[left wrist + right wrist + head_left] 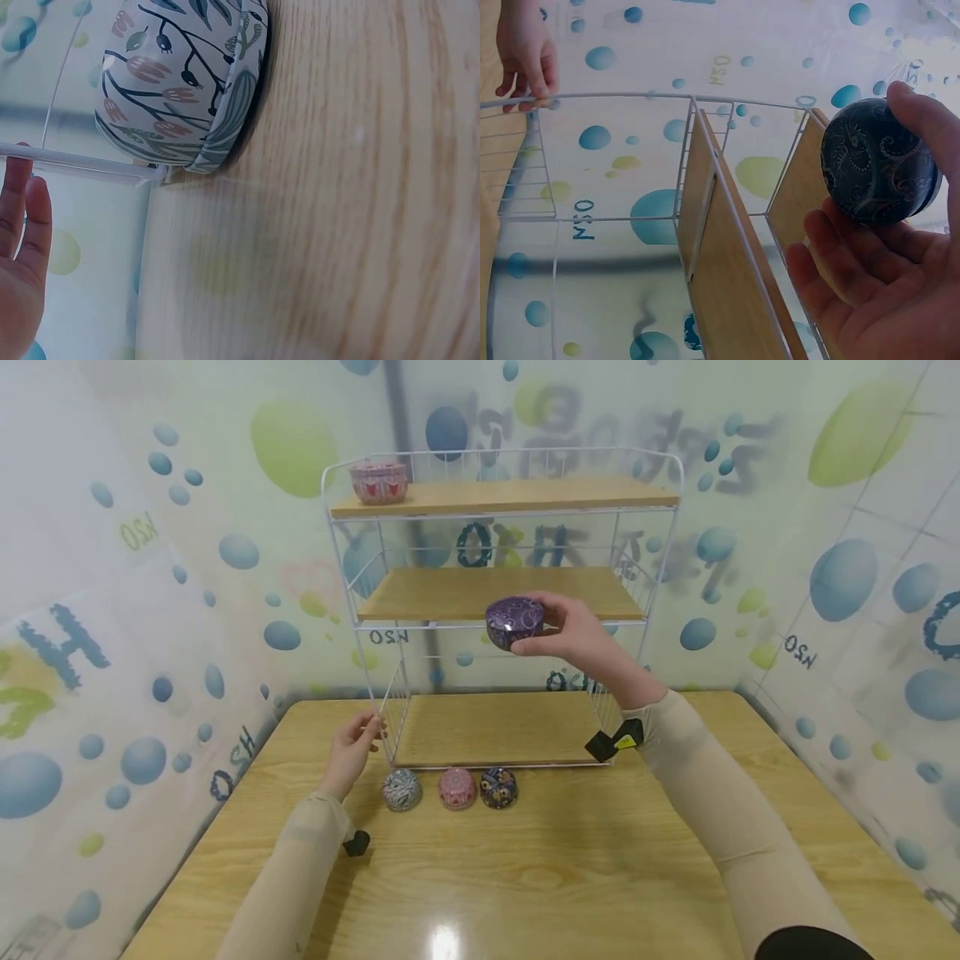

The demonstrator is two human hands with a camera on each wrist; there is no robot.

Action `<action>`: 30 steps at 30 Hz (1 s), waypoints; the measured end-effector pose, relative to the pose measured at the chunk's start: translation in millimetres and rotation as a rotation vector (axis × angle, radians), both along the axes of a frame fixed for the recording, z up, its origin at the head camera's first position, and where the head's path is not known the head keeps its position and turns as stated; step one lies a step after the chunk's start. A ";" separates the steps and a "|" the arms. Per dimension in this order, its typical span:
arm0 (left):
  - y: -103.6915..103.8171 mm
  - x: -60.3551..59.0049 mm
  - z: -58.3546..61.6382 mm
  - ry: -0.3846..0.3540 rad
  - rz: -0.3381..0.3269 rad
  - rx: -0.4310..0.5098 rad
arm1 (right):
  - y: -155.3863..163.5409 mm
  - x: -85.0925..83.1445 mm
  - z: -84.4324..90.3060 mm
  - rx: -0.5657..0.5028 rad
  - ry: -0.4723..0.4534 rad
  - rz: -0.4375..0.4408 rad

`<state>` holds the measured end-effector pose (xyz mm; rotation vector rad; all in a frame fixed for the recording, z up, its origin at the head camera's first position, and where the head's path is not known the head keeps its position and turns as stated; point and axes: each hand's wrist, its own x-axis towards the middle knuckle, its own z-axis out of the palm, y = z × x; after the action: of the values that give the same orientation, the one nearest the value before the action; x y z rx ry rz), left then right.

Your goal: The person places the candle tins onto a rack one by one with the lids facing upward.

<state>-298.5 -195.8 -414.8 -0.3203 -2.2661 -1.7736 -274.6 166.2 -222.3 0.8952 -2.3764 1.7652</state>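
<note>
Head view: white wire rack (501, 610) with three wooden shelves stands at the back of the tabletop (540, 860), against a wall papered with blue and green bubbles. Red-and-pink tin (378, 482) sits at the left end of the top shelf. Three small round tins lie in a row on the tabletop just in front of the rack's base: grey patterned tin (402, 789), pink tin (457, 787), dark floral tin (498, 787), close together. Middle shelf is bare where it shows; its front wire rail runs just behind the held tin.

Purple tin (514, 622) is in the air in front of the middle shelf, near its centre. Short round tin, tilted, lid face turned up and toward the camera; no long axis to speak of.

Right hand (573, 639) is raised, forearm angled up from the lower right, sleeve to the wrist. Grip: thumb below, fingers over the top, curled round the purple tin; right wrist view shows the same pinch.

Left hand (352, 752) sits low at the rack's front left post, fingertips on the wire, fingers mostly straight, holding nothing.
</note>
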 end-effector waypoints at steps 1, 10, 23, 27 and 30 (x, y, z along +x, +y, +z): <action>1.3 3.1 3.9 -0.003 0.000 -0.001 | -0.9 -1.3 2.3 -0.006 0.000 0.001; 1.9 2.8 3.8 -0.012 0.019 0.002 | -9.0 -10.1 15.9 -0.030 0.029 0.022; 2.2 1.6 5.9 0.012 -0.009 0.017 | -26.4 -14.7 37.9 -0.015 0.072 0.004; 2.1 1.4 4.9 0.008 -0.004 0.013 | -32.7 -14.8 48.8 -0.018 0.086 0.018; -0.1 -2.3 -0.6 0.013 -0.002 0.002 | -36.9 -15.4 56.1 -0.024 0.096 0.017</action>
<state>-300.8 -195.9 -415.4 -0.3331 -2.2562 -1.7693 -290.1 129.3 -166.3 0.9766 -2.2910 1.7120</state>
